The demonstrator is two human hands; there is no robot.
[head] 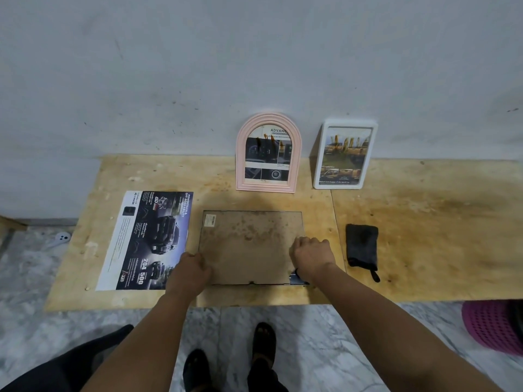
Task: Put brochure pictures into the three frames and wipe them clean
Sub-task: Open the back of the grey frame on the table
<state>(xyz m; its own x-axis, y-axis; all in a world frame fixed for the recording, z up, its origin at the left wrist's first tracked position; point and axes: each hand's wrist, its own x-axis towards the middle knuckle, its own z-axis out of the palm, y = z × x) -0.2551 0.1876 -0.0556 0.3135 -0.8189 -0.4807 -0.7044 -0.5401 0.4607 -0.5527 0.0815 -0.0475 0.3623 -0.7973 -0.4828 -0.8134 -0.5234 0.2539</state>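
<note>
Two feet in dark sandals (229, 360) stand on the marble floor (325, 349) at the bottom centre of the head view, with both bare forearms reaching up the picture from there.

Left hand (189, 274): it rests at the lower left corner of the frame back (250, 244), fingers curled together on that edge. Whether they pinch the board or only press it cannot be told.

Right hand (312, 257): it rests on the right edge of the same board, fingers folded in a loose fist against it. A dark printed corner (295, 278) shows under the board just below this hand.

Frame back: a brown, stained rectangular board lying flat at the centre of the plywood desk (424, 222), with a small label in its upper left corner.

Brochure page (147, 240): a loose sheet printed with dark vehicles, lying flat just left of the board, its lower right corner next to the left hand.

Pink arched frame (268, 154): upright against the grey wall (198, 66) at the back of the desk, above the board, with a brochure picture inside.

White rectangular frame (343, 155): upright just right of the pink one, also holding a picture.

Dark cloth (362, 247): folded, right of the board, apart from the right hand.

Purple mesh basket (492, 326): on the floor at the lower right edge.
</note>
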